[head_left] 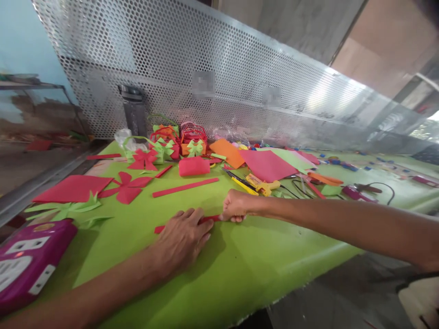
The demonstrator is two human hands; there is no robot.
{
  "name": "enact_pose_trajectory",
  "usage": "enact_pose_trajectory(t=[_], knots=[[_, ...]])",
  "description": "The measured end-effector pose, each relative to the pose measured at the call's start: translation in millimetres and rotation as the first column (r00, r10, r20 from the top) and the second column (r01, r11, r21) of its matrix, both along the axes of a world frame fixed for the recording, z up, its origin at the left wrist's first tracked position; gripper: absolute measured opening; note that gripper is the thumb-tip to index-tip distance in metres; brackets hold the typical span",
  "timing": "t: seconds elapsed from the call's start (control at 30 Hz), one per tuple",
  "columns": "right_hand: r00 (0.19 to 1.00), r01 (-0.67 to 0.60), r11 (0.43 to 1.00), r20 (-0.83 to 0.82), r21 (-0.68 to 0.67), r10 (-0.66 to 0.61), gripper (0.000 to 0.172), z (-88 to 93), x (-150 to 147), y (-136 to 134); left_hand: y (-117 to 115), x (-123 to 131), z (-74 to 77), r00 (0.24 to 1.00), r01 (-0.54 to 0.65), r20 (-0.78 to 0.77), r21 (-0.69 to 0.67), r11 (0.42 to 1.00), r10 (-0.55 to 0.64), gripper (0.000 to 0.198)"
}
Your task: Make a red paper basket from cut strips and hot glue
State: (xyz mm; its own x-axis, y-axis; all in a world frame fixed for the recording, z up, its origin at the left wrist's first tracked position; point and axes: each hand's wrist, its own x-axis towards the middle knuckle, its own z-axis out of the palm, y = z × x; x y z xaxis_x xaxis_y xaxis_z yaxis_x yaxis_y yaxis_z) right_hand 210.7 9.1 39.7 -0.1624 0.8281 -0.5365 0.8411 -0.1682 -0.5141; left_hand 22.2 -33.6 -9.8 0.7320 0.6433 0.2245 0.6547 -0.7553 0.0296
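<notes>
On the green tabletop (236, 269) a narrow red strip (159, 229) lies under my left hand (183, 235), which rests on it palm down with the fingers stretched out. My right hand (235, 205) is closed in a fist at the strip's right end, covering it. A second red strip (185, 188) lies just beyond my hands. Behind that is a small red folded box (194, 167). Close to my right fist are a yellow glue gun (264, 184) and a yellow-handled cutter (245, 186).
A purple power socket (36, 260) stands at the near left. Red petal-shaped paper (126, 188) and a red sheet (72, 189) lie left. Small paper baskets (194, 137) and a bottle (135, 112) stand before a perforated metal panel (212, 55). Coloured sheets (272, 164) lie right.
</notes>
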Motion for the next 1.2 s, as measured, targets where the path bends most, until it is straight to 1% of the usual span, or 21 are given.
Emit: enact_pose_trajectory(t=[0.13,0.2,0.3,0.47,0.57,0.67,0.73,0.77,0.8,0.87,0.97,1.07,1.2], knots=[[1.000,0.006,0.999,-0.017,0.044,-0.005,0.025,-5.1,22,-3,0,0,0.7,1.000,-0.010,0.009,-0.008,1.000,0.010,0.026],[0.999,0.010,0.998,-0.034,0.063,-0.008,0.024,-9.2,33,-3,0,0,0.7,1.000,-0.008,0.025,0.011,1.000,0.008,0.026],[0.999,0.038,0.995,-0.035,0.092,-0.035,0.023,-14.1,48,-4,0,0,0.5,1.000,-0.006,0.026,0.017,1.000,0.006,0.025],[0.995,0.100,0.988,-0.023,0.119,-0.098,0.025,-18.4,64,-7,0,-1,0.1,1.000,-0.006,0.023,-0.004,1.000,0.006,0.026],[0.993,0.116,0.985,-0.012,0.128,-0.116,0.023,-16.2,68,-8,0,-1,-0.1,0.999,-0.007,0.032,-0.007,1.000,0.007,0.026],[0.993,0.118,0.976,-0.012,0.183,-0.117,0.020,-6.5,62,-8,-1,-1,0.4,1.000,-0.013,0.027,-0.027,1.000,0.014,0.025],[0.995,0.098,0.968,-0.037,0.231,-0.091,0.017,1.0,49,-8,-2,0,1.2,1.000,-0.017,0.014,-0.031,0.999,0.018,0.025],[0.996,0.075,0.969,-0.054,0.234,-0.064,0.016,3.7,41,-8,-2,0,1.7,1.000,-0.021,0.004,-0.029,0.999,0.021,0.025],[0.997,0.045,0.976,-0.074,0.214,-0.029,0.015,5.1,31,-7,-2,1,2.1,1.000,-0.027,-0.006,-0.024,0.999,0.027,0.025],[0.995,-0.022,0.992,-0.090,0.122,0.033,0.016,4.3,13,-5,-2,1,2.6,0.999,-0.036,-0.020,-0.013,0.999,0.036,0.026],[0.995,-0.071,0.997,-0.074,0.006,0.071,0.023,-2.1,-8,0,-3,1,2.1,1.000,-0.031,-0.008,-0.011,0.999,0.031,0.025],[0.996,-0.078,0.996,-0.049,-0.036,0.076,0.028,-6.7,-14,7,-4,1,0.3,1.000,-0.026,-0.005,-0.005,1.000,0.026,0.022],[0.996,-0.080,0.996,-0.036,-0.031,0.079,0.028,-7.3,-8,10,-5,1,-0.5,1.000,-0.026,0.004,-0.007,1.000,0.026,0.024]])
